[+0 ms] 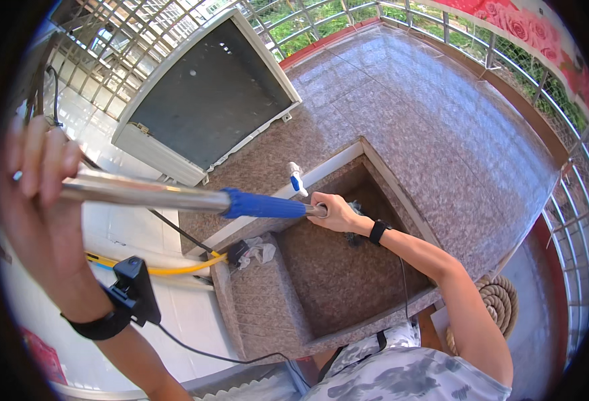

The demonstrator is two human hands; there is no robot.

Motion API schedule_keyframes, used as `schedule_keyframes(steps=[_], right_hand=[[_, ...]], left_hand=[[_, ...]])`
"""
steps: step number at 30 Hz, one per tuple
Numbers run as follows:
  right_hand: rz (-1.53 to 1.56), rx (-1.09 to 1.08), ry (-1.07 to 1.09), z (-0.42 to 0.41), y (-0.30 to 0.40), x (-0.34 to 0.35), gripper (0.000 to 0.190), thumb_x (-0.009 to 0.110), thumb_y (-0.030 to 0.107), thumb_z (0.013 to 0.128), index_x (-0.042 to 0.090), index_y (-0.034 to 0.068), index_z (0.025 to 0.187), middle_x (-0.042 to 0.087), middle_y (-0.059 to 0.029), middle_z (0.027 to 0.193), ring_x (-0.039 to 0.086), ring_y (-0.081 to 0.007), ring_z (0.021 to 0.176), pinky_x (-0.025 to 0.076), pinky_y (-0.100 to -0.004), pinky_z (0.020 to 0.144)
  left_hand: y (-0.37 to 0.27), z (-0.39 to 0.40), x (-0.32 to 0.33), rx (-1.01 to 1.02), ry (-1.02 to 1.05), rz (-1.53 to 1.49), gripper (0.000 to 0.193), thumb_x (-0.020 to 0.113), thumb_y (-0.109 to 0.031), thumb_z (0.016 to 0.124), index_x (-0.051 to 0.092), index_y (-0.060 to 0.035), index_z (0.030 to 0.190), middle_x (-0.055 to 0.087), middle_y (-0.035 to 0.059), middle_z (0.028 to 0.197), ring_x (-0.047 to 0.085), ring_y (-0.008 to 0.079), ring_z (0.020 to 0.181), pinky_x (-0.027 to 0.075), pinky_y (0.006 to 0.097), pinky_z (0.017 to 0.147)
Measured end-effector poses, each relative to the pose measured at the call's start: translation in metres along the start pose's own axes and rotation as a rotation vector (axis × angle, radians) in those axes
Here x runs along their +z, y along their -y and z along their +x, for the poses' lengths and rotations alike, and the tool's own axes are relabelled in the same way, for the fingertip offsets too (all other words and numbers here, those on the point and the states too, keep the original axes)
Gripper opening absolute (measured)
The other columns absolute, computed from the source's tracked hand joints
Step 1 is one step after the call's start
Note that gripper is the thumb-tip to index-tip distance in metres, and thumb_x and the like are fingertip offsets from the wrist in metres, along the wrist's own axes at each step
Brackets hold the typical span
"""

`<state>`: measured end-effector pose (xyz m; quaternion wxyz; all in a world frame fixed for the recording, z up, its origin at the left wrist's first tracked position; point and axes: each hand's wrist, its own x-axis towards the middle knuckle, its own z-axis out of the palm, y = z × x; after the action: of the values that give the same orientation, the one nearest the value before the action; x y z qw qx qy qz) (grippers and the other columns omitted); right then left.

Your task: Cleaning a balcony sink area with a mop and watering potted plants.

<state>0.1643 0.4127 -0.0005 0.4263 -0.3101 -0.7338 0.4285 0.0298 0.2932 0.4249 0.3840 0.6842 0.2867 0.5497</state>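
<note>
A metal telescopic pole (149, 191) with a blue ribbed plastic collar (264, 203) slants across the view. My left hand (44, 170), raised at the far left, has its fingers around the thick end of the pole. The thinner part is gripped in my right hand (332, 212), over a speckled stone sink (344, 280). Behind and below my right hand, grey-green mop-like strands (355, 240) show in the basin, partly hidden by the wrist. A white tap with a blue handle (297, 179) stands by the sink's edge, close to my right hand.
A grey-and-white metal cabinet-like unit (209, 95) stands on the stone counter (424, 125). A crumpled cloth (257, 252) lies on the sink's ribbed ledge, beside a yellow hose (184, 269). Coiled rope (497, 306) is at the right. Metal bars (575, 220) surround the area.
</note>
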Motion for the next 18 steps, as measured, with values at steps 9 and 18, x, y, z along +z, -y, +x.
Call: schedule_keyframes(steps=[9,18], right_hand=[[0.138,-0.169,-0.036,0.012,0.115,-0.017,0.020,0.062,0.014,0.072,0.047,0.003,0.080,0.046,-0.0059,0.062,0.048,-0.0151,0.060,0.040,-0.0320,0.057],[0.370,-0.145,0.166,0.024,0.170,-0.020,0.020,0.063,0.016,0.076,0.048,0.005,0.071,0.045,0.0019,0.057,0.045,-0.0050,0.052,0.036,-0.0232,0.046]], left_hand=[[0.084,0.001,0.042,-0.138,-0.324,0.093,0.037,0.059,-0.042,0.083,0.047,-0.0116,0.064,0.046,0.0004,0.055,0.051,0.0133,0.053,0.049,0.0280,0.061],[0.096,0.009,0.009,-0.151,0.242,-0.286,0.038,0.053,-0.044,0.085,0.050,-0.0100,0.068,0.043,0.0000,0.052,0.034,0.0086,0.037,0.031,0.0232,0.041]])
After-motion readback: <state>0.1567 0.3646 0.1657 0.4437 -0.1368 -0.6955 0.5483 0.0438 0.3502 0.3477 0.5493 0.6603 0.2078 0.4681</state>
